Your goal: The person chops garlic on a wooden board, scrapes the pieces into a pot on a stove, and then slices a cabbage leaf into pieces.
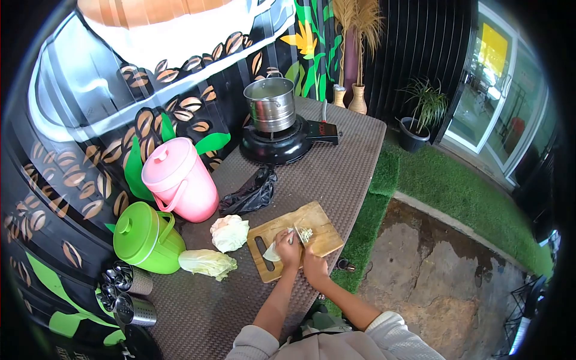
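On a wooden cutting board point(321, 217) my left hand point(289, 250) presses down on a pale piece of cabbage point(271, 253), fingers curled over it. Just right of it, my right hand point(314, 267) is closed round the handle of a knife point(299, 233), its blade reaching away from me beside my left fingertips. Thin cabbage shreds point(306, 234) lie against the blade's right side. Left of the board sit a round pale cabbage point(230, 233) and a longer napa cabbage point(207, 264). The knife handle is hidden in my grip.
A steel pot point(269, 105) stands on a black portable stove point(277, 144) at the table's far end. Nearer are a black plastic bag point(251, 192), a pink lidded jug point(180, 180), a green one point(149, 237) and metal utensil holders point(135, 309). The table's edge point(367, 186) runs along the right.
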